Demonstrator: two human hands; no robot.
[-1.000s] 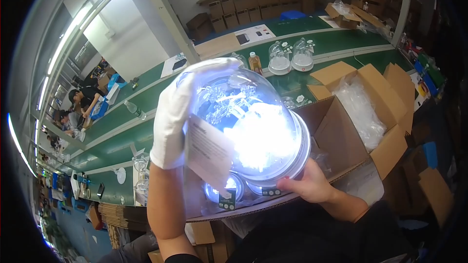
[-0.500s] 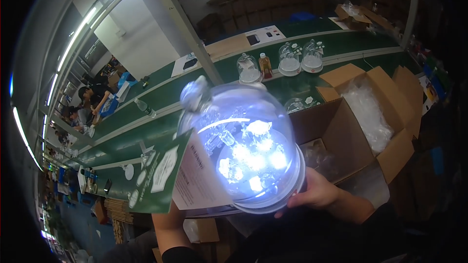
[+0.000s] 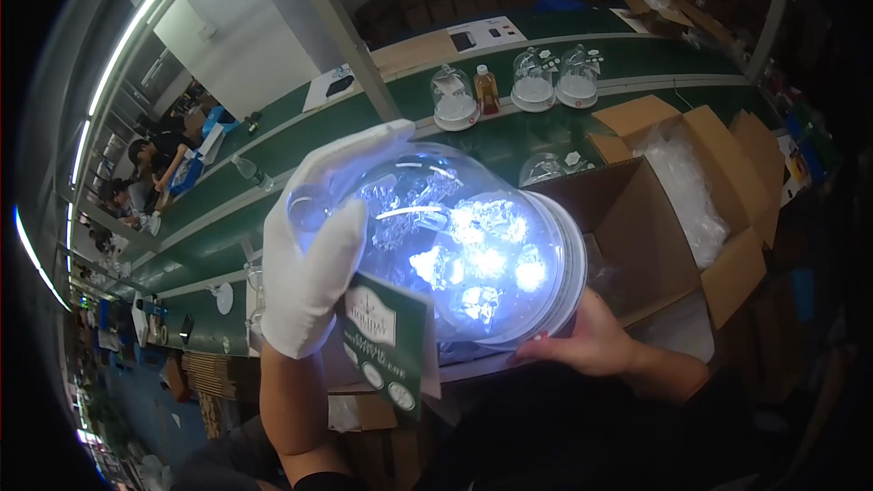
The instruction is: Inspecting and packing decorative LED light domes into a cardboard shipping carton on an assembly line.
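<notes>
Lit dome (image 3: 436, 209) held tilted; knob end (image 3: 310, 206) clasped by half-curled gloved L fingers (image 3: 336, 245), base (image 3: 571, 259) gripped w/ bent R fingers (image 3: 547, 347).

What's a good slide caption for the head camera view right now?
Gloved left hand and bare right hand hold a lit clear dome above an open cardboard box.

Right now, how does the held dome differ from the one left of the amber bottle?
The held dome glows blue-white; the bench dome shows no glow. The held dome tilts, its knob leftward; the bench dome stands upright. The left hand and right hand support the held dome; no hand touches the bench dome. Both are clear, with a pale base.
</notes>
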